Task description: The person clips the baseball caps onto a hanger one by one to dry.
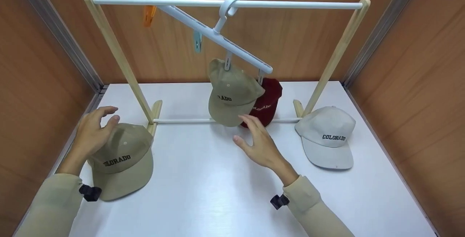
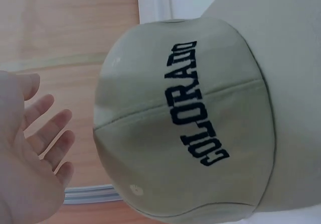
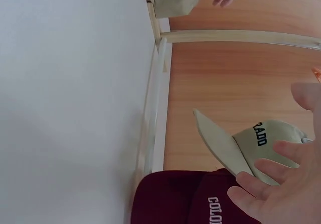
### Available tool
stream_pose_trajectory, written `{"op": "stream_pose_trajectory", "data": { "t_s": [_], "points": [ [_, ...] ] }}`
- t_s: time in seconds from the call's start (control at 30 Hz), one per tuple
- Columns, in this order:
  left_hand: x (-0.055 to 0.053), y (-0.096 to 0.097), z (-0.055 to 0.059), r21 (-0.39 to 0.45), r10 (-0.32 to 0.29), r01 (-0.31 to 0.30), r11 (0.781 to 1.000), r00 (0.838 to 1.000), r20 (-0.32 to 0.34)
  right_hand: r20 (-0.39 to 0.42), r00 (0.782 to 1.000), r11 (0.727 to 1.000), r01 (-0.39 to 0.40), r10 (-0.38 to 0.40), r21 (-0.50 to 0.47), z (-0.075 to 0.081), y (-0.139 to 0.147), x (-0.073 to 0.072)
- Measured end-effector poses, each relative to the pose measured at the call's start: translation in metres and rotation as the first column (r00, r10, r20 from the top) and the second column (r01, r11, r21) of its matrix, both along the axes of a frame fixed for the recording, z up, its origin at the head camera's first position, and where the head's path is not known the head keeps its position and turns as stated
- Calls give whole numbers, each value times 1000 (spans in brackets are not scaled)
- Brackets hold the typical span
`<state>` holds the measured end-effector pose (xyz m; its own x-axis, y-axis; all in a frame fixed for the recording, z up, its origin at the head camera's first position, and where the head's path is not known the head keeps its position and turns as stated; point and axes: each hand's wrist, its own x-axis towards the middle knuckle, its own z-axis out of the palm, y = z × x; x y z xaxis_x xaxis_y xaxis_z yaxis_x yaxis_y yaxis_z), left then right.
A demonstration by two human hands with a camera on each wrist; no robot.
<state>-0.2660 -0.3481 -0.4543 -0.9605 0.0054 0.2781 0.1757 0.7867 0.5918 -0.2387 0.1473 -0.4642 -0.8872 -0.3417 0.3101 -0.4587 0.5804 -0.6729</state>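
Head view: my left hand [image 1: 91,131] relaxed beside a tan cap [image 1: 123,169]; my right hand [image 1: 261,146], fingers loose, near the hanging cap [image 1: 232,95].

Wood-grain walls [image 1: 298,40] on three sides, grey metal corner strips [image 1: 381,29], glossy white tabletop [image 1: 203,171] with soft glare

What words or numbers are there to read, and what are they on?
"COLORADO": the khaki cloth cap at the left, black letters.
"COLORADO": the light grey cloth cap at the right, black letters.
"RADO": the hanging khaki cloth cap; the rest is out of sight.
"COLO": the hanging dark red cloth cap, cut off in the right wrist view, blurry in the head view.
No numbers.
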Motion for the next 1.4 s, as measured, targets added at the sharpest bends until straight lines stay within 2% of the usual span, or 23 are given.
{"op": "stream_pose_trajectory", "data": {
  "t_s": [0.17,0.37,0.57,0.73,0.9,1.13,1.4],
  "points": [
    [1,-12,-2,8,22,-22,1000,1000,18,32,999,1000,-19,20,-6,-6,-8,1],
    [-1,-27,-9,3,38,-39,999,998,41,47,998,999,-32,32,6,-13,-13,2],
    [-4,-38,-17,20,26,-29,999,992,125,66,997,1000,-30,29,9,-15,-15,0],
    [-5,-43,-23,13,14,-18,1000,976,216,93,995,999,-41,40,7,-18,-17,-3],
    [-6,-45,-25,35,-4,-7,999,955,295,123,991,999,-47,49,-18,-21,-20,-6],
    [-9,-44,-27,45,-33,17,999,927,372,154,986,997,-58,64,-41,-24,-25,-9],
    [-8,-47,-29,41,-9,-9,999,906,422,159,986,998,-51,57,-38,-24,-30,-12]
  ]
}}
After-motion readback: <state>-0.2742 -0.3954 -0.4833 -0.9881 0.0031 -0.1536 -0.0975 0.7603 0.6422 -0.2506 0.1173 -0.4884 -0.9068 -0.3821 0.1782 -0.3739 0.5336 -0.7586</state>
